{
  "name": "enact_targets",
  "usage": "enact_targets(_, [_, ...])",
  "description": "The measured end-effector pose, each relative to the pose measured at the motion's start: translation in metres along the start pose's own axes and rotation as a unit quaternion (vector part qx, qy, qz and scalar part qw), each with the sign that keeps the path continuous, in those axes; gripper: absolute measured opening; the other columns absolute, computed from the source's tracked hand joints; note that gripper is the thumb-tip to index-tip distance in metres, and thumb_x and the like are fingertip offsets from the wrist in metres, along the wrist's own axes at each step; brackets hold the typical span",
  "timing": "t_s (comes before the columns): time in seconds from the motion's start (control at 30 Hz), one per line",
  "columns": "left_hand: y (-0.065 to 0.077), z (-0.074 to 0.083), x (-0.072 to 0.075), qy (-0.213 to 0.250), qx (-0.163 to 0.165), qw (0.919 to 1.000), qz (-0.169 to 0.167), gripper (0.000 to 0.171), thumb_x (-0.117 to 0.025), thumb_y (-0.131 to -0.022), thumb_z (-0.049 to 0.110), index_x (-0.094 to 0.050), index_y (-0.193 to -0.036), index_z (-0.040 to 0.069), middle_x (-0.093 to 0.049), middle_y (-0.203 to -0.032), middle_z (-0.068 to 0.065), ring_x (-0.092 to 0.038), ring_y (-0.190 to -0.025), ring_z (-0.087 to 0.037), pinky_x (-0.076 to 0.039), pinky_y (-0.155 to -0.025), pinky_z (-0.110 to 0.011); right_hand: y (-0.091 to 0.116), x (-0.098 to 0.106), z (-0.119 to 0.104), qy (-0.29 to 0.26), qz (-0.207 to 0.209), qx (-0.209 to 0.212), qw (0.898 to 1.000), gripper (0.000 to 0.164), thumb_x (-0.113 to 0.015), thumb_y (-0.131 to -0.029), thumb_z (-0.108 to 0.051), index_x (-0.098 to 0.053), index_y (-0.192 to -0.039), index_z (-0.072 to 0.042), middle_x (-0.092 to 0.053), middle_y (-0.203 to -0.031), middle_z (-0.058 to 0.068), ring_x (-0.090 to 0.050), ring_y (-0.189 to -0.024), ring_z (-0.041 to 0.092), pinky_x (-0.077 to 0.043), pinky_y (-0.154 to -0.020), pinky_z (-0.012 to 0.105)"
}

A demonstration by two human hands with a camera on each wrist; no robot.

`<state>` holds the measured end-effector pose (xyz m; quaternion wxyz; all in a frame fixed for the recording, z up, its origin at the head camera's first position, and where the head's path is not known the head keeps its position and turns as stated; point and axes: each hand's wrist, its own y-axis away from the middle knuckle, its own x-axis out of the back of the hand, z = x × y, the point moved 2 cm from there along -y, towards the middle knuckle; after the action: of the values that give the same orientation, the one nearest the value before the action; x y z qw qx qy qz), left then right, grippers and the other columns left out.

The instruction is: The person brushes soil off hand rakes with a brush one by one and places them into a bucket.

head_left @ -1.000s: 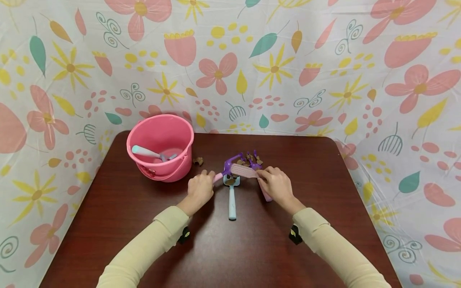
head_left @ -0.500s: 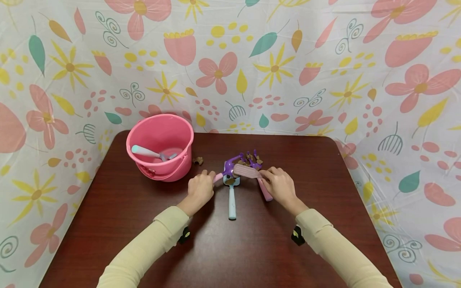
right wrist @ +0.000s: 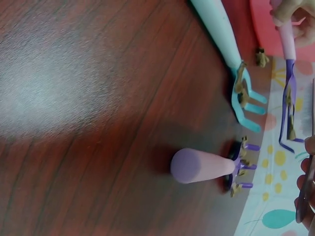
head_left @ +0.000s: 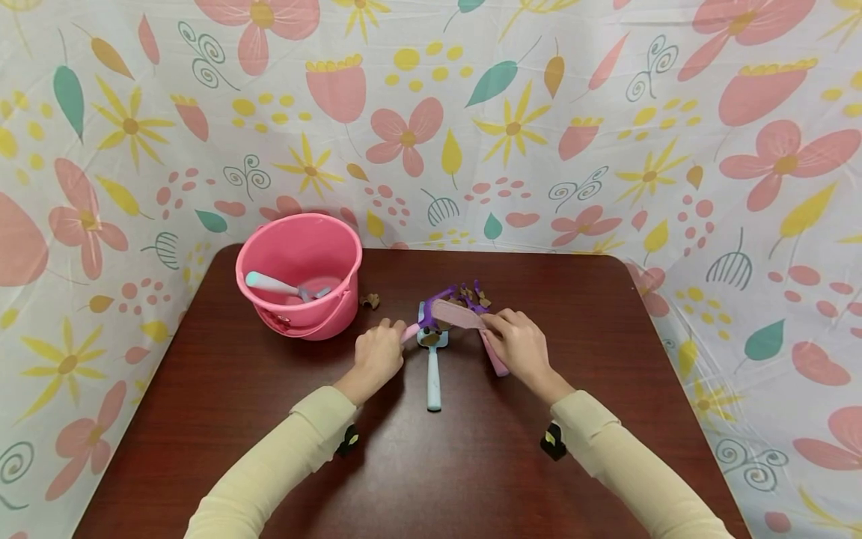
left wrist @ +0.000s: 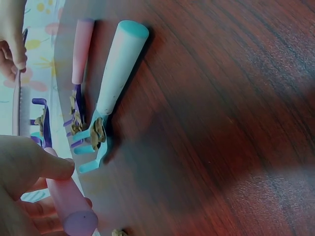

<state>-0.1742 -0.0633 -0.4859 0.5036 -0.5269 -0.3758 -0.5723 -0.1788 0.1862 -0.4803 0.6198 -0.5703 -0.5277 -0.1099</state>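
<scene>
Pink-handled rake (head_left: 426,322), head view: we find it in the left hand (head_left: 378,352), fingers curled and clamped round its handle, the purple head ahead and to the right of them. Both forearms reach forward and converge, backs of the hands up. The right hand (head_left: 518,343) pinches the handle of a flat pink brush (head_left: 454,314), which extends leftward from the fingertips over the rake's head. Between the two sets of fingers a light-blue fork (head_left: 434,382) lies on the table (head_left: 431,471); a second rake (head_left: 497,358) lies just beneath the right fingers. Beyond and left of the left fingers we note a pink bucket (head_left: 340,318).

Left wrist view: thumb and fingers oppose each other on the rake's handle, its rounded end protruding behind them. A brown piece (left wrist: 40,123) sits in the head. The brush shows edge-on, bristles towards the rake; contact we cannot tell.

Right wrist view: we see the right fingers partly cropped, closed about the brush's dark handle; the rake's tines are near them.
</scene>
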Motion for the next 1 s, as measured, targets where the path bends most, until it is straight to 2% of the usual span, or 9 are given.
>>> enact_targets(0.3, [-0.002, 0.006, 0.003, 0.002, 0.001, 0.9999, -0.01, 0.025, -0.07, -0.075, 0.018, -0.059, -0.096, 0.013, -0.056, -0.081, -0.007, -0.061, -0.067, -0.027, -0.045, -0.048, -0.039, -0.004, -0.004, -0.014, 0.008, -0.027, 0.008, 1.0, 0.022, -0.072, -0.077, -0.018, -0.071, -0.099, -0.014, -0.063, -0.084, 0.003, -0.055, -0.069, 0.02, -0.047, -0.055, 0.033])
enact_targets(0.6, [-0.002, 0.003, 0.006, -0.006, 0.002, 0.9999, -0.011, 0.028, -0.071, -0.075, 0.022, -0.059, -0.098, 0.012, -0.056, -0.082, -0.006, -0.062, -0.068, -0.026, -0.046, -0.049, -0.038, -0.002, -0.006, -0.009, 0.033, -0.056, 0.001, 0.998, 0.022, -0.072, -0.077, -0.017, -0.072, -0.099, -0.015, -0.063, -0.084, 0.001, -0.056, -0.07, 0.02, -0.048, -0.058, 0.034])
enact_targets(1.0, [-0.001, 0.001, 0.006, -0.011, -0.007, 0.9999, 0.001, 0.026, -0.071, -0.072, 0.019, -0.06, -0.094, 0.012, -0.054, -0.077, -0.006, -0.06, -0.064, -0.024, -0.044, -0.046, -0.036, -0.001, -0.002, -0.002, 0.059, -0.027, 0.05, 0.997, 0.024, -0.073, -0.074, -0.016, -0.072, -0.098, -0.013, -0.062, -0.079, 0.002, -0.054, -0.067, 0.02, -0.045, -0.057, 0.032])
